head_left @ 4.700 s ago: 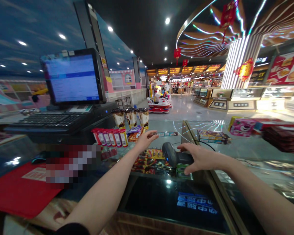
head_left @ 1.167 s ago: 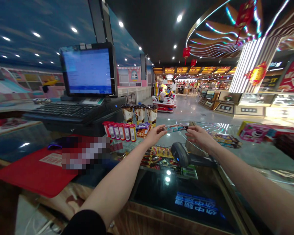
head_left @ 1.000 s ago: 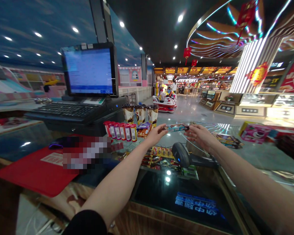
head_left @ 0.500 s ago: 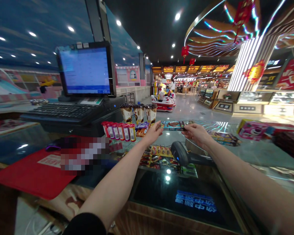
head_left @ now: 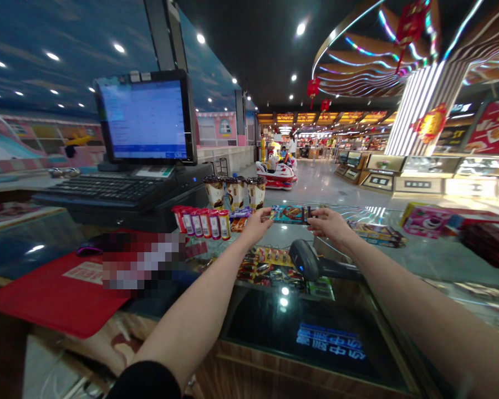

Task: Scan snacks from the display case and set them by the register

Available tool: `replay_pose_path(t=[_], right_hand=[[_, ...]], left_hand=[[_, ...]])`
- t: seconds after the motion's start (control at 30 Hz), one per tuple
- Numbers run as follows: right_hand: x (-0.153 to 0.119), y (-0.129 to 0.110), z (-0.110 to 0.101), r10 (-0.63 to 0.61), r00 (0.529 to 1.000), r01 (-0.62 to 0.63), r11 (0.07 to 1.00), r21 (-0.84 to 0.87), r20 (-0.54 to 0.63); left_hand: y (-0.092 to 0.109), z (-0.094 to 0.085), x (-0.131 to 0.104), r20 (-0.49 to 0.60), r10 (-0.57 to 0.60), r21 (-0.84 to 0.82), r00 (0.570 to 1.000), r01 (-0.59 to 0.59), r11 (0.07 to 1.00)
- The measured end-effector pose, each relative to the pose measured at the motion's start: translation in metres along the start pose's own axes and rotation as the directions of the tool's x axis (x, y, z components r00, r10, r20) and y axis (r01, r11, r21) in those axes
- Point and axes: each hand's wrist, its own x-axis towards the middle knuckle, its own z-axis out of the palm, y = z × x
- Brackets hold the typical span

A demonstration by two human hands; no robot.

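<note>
A flat snack pack (head_left: 291, 214) with a blue and brown wrapper is stretched between my two hands above the glass counter. My left hand (head_left: 258, 224) pinches its left end, and my right hand (head_left: 326, 226) grips the right end. Its broad printed face is turned toward me. Just below my right hand lies a black barcode scanner (head_left: 305, 260). Left of my left hand, several small tubes with coloured lids (head_left: 205, 224) stand in a row, with purple and orange packets (head_left: 239, 221) beside them. Behind these are three brown-lidded cups (head_left: 235, 192).
At the left stand a monitor (head_left: 147, 119) and a keyboard (head_left: 102, 190), with a red mat (head_left: 58, 293) in front. More snack packs (head_left: 376, 234) lie to the right, near a pink box (head_left: 428, 220) and dark red packs (head_left: 488, 241). Small packaged goods (head_left: 270, 265) show through the glass.
The snack pack has tilted so that more of its printed face shows. Both hands keep hold of its ends and have barely shifted.
</note>
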Motion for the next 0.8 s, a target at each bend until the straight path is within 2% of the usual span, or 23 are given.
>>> replay_pose_path(t=[0.1,0.27,0.47,0.57,0.7,0.8], right_hand=[[0.004,0.002,-0.001,0.002,1.000,-0.002,1.000,-0.030,0.005],[0.009,0.007,0.000,0.016,0.999,-0.013,0.994,-0.106,0.032],[0.019,0.013,0.001,0.120,0.989,-0.094,0.964,-0.248,0.091],[0.026,0.013,0.004,0.126,0.988,-0.081,0.919,-0.387,0.091],[0.036,0.012,0.009,0.124,0.990,-0.061,0.823,-0.564,0.074],[0.041,0.013,0.013,0.105,0.992,-0.027,0.737,-0.675,0.075]], left_hand=[[-0.001,-0.001,-0.001,-0.015,-0.020,0.049,1.000,0.021,0.999],[-0.005,-0.002,-0.001,0.044,-0.008,0.208,0.999,-0.001,0.978],[-0.008,0.003,-0.005,0.097,0.022,0.366,0.995,-0.056,0.929],[-0.008,0.006,-0.007,0.131,0.025,0.442,0.991,-0.081,0.893],[-0.008,0.008,-0.007,0.159,-0.021,0.611,0.987,-0.082,0.787],[-0.011,0.009,-0.006,0.198,0.010,0.662,0.980,-0.141,0.736]])
